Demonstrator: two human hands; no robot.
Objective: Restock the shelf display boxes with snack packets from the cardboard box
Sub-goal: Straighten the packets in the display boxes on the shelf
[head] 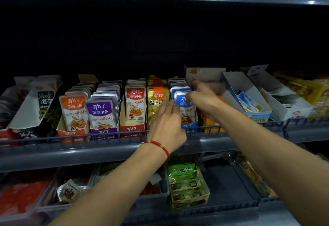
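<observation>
Both hands (185,111) flank the blue packets (183,101) — fingertips touching.

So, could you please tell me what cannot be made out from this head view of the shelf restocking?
- Cardboard box: not in the head view.
- Blue packets: lower front is covered by the left hand and right hand.
- Right hand's grip: fingertips curl at the packet tops; whether they pinch one is unclear.
- Shelf back: too dark.
- Far-left packets: blurred and cut by the edge.
</observation>
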